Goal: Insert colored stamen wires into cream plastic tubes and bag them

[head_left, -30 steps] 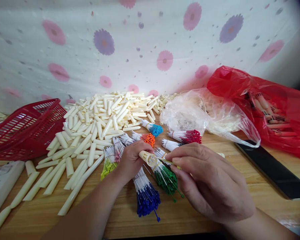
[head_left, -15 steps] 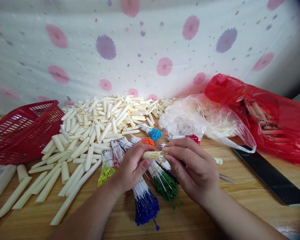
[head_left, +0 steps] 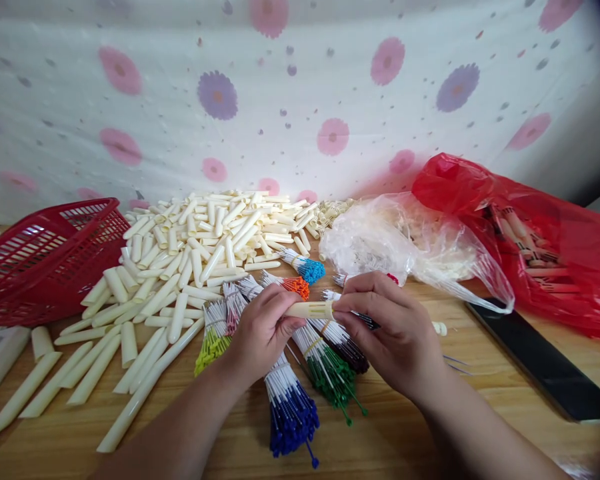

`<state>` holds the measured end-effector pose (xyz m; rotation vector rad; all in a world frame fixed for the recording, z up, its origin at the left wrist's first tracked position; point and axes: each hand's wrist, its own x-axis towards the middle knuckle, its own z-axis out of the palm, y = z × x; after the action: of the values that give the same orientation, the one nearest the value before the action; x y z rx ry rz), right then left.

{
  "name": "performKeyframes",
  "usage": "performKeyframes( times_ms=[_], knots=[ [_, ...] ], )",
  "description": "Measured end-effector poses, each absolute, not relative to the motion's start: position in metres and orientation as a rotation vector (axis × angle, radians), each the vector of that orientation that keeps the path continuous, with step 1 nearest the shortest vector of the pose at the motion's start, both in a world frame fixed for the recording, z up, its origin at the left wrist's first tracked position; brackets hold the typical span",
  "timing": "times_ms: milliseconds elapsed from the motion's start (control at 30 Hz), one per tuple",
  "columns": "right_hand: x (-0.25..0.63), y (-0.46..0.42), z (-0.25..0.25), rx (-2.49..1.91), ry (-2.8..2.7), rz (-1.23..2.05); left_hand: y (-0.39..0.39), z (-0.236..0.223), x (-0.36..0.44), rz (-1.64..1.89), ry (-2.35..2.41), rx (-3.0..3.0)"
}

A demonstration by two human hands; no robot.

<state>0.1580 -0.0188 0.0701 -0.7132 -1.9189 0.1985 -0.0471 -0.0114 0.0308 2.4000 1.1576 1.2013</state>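
Note:
My left hand (head_left: 261,328) is closed round a cream plastic tube (head_left: 310,310), held level above the wooden table (head_left: 390,427). My right hand (head_left: 397,330) pinches a thin dark-tipped pin (head_left: 367,321) at the tube's open right end. Under my hands lie bundles of white pins with coloured heads: a blue bundle (head_left: 293,407), a green bundle (head_left: 330,370), a dark one (head_left: 347,347), a yellow-green one (head_left: 211,337), an orange one (head_left: 293,285) and a light blue one (head_left: 307,268).
A big heap of cream tubes (head_left: 205,247) covers the table's left and middle. A red basket (head_left: 45,257) stands far left. A clear plastic bag (head_left: 410,243) and a red bag (head_left: 540,240) lie right, with a black flat object (head_left: 545,360) near them.
My right hand has drawn back from close to the camera and now pinches a pin at the tube's end. The tube has gone from tilted to level. The view shifted slightly.

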Motion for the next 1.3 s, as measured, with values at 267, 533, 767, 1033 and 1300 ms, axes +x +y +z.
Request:
performKeyframes(
  times_ms=[267, 533, 767, 1033, 1300],
  knots=[
    [0.155, -0.011, 0.062, -0.774, -1.797, 0.513, -0.010, 0.030, -0.047, 1.254, 1.283, 2.477],
    [0.149, -0.004, 0.050, -0.845, -1.511, 0.956, -0.008, 0.029, -0.048, 1.228, 1.406, 2.584],
    [0.144, -0.001, 0.046, -0.845, -1.202, 1.298, -0.008, 0.031, -0.047, 1.162, 1.501, 2.659],
    [0.148, -0.002, 0.042, -0.705, -1.302, 1.395, -0.010, 0.027, -0.044, 1.203, 1.517, 2.575],
    [0.129, 0.021, 0.035, -1.025, -1.705, 0.723, 0.011, 0.037, -0.080, 1.849, 1.394, 1.438]
  ],
)
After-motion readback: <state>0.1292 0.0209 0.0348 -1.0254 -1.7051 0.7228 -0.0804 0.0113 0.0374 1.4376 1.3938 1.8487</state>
